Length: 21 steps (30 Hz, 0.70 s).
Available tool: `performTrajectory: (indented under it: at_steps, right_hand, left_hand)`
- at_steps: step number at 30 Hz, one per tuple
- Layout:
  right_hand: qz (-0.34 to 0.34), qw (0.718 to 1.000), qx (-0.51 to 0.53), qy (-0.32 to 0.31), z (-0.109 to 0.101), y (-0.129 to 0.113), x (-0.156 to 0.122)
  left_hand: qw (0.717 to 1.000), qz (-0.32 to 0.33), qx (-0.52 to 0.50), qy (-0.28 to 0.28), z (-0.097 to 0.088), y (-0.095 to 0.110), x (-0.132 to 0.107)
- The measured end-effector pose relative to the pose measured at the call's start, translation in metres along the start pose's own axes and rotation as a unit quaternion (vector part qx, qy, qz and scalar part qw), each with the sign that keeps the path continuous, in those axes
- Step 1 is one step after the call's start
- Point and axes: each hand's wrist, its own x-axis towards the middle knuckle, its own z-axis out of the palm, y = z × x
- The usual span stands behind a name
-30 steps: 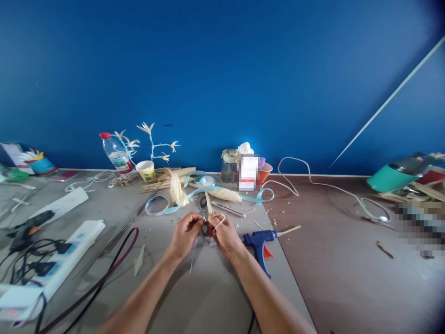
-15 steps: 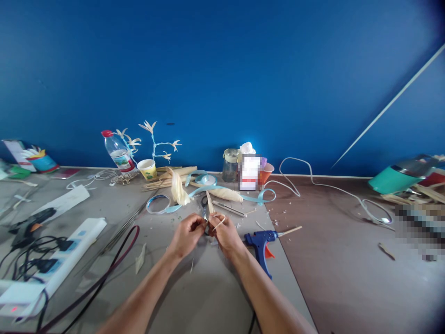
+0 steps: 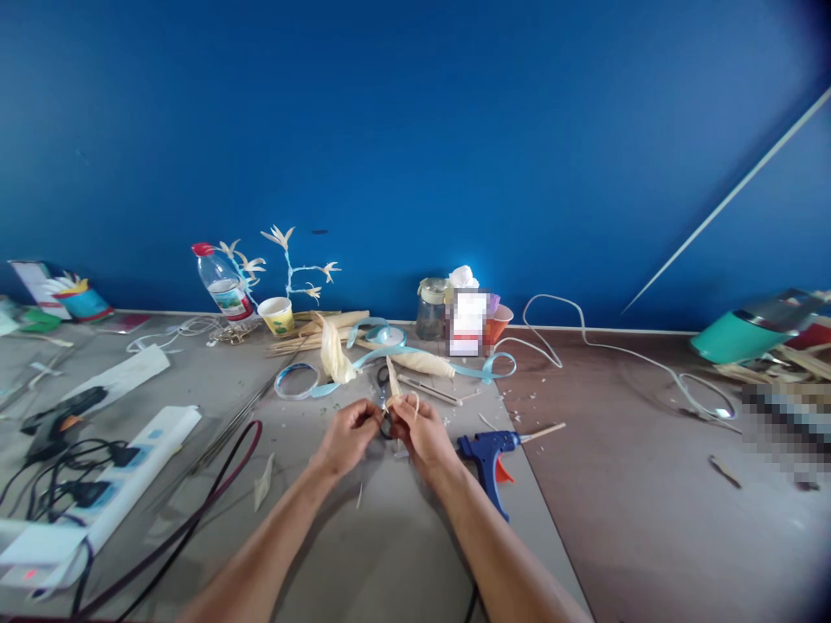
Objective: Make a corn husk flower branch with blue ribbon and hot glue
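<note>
My left hand [image 3: 349,435] and my right hand [image 3: 421,434] meet over the grey table, fingertips nearly touching. In the right fingers is a pale dried husk strip [image 3: 416,403], its thin end curling up above the knuckles. The left thumb and fingers are pinched, and what lies between them is too small to make out. A pointed husk piece [image 3: 393,378] rises just beyond the fingertips; whether it is held I cannot tell. Dark-handled scissors [image 3: 383,377] lie behind the hands, partly covered by them. A blue glue gun [image 3: 486,450] rests right of my right hand.
Light blue ribbon [image 3: 373,355], a crumpled husk [image 3: 336,353] and husk bundles [image 3: 415,362] lie beyond the hands. Along the wall stand a bottle [image 3: 224,285], a yellow cup [image 3: 276,317], husk-flower branches [image 3: 287,264] and a glass jar [image 3: 432,311]. A power strip [image 3: 146,450] with cables is at left.
The right fingers have shifted slightly, and the husk strip's loose end now stands up in a curl instead of slanting across the hand. The left hand has barely moved.
</note>
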Motion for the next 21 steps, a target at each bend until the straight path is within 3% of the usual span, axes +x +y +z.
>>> performTrajectory:
  at_steps: [4,11,15,21]
  right_hand:
    - [-0.011,1.000,0.008,0.023,-0.002,-0.002,0.002]
    - [-0.109,0.974,-0.165,0.113,-0.014,-0.001,0.009]
    - [-0.131,0.975,-0.101,0.148,-0.017,-0.010,0.009]
    - [-0.129,0.977,-0.058,0.158,-0.014,-0.029,0.004]
  left_hand:
    - [0.999,-0.031,-0.029,0.010,-0.001,0.000,0.001]
    - [0.996,0.002,0.010,0.092,-0.010,-0.003,0.005]
    - [0.990,0.044,0.057,0.120,-0.013,-0.009,0.009]
    - [0.989,0.026,0.063,0.129,-0.015,-0.018,0.014]
